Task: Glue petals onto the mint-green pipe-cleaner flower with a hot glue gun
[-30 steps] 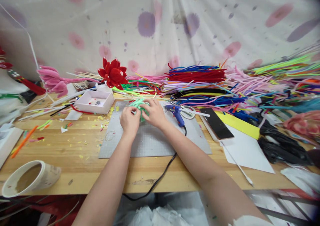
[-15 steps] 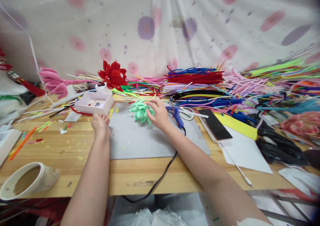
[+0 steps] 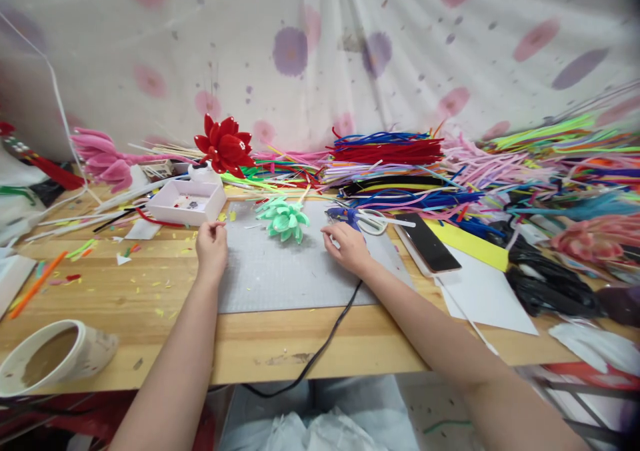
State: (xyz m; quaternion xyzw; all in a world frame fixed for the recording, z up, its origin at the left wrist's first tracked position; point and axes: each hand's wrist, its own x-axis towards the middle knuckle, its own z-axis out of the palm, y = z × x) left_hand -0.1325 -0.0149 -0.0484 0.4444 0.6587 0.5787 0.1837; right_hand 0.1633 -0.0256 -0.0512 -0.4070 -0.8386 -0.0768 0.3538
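A mint-green flower (image 3: 284, 220) made of fuzzy stems lies on the grey cutting mat (image 3: 280, 281), with a pale stem behind it. To its right is my right hand (image 3: 346, 246), fingers loosely bent and apart, with nothing seen in them. A blue glue gun (image 3: 349, 217) lies just beyond that hand, partly covered by it; I cannot tell whether they touch. At the mat's left edge my left hand (image 3: 212, 248) is curled closed, and whatever its fingers may hold is hidden. It is just in front of a white box (image 3: 213, 208) containing small bits.
A red flower (image 3: 225, 146) stands behind the box. Bundles of coloured pipe cleaners (image 3: 390, 154) line the back. White-handled scissors (image 3: 373, 222), a phone (image 3: 433, 244) and paper (image 3: 493, 298) lie to the right. A cup of brown liquid (image 3: 95, 351) stands at front left; a black cord (image 3: 327, 341) crosses the front edge.
My right hand has let go of the green flower and moved right, towards the glue gun. My left hand has shifted slightly right, still closed.
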